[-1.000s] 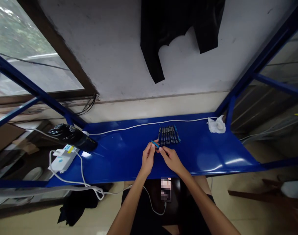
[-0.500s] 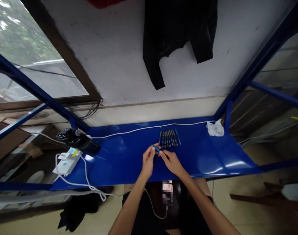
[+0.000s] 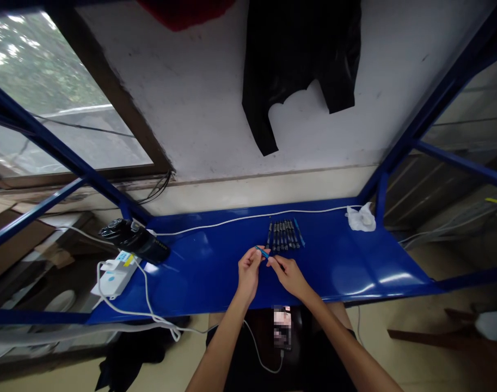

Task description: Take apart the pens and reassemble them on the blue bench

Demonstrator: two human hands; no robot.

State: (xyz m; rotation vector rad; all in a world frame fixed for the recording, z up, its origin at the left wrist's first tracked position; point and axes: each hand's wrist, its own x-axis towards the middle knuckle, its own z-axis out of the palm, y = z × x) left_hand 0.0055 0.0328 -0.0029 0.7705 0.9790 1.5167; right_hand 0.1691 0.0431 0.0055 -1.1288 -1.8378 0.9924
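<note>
A small blue pen is held over the front half of the blue table. My left hand grips its body between thumb and fingers. At the pen's right end, my right hand is closed in a pinch; its fingertips partly cover that end. Just beyond the hands lies a row of several dark pens, side by side on the table. Another blue pen forms the right end of that row.
To the left, a black bottle stands by a white power strip with cables. A white cord runs along the back. Crumpled tissue sits at the back right. A phone on a cable rests on my lap.
The view has shifted slightly, so everything sits a little lower and to the right. Both hands stay on the blue pen, with only a slight change in its angle.
</note>
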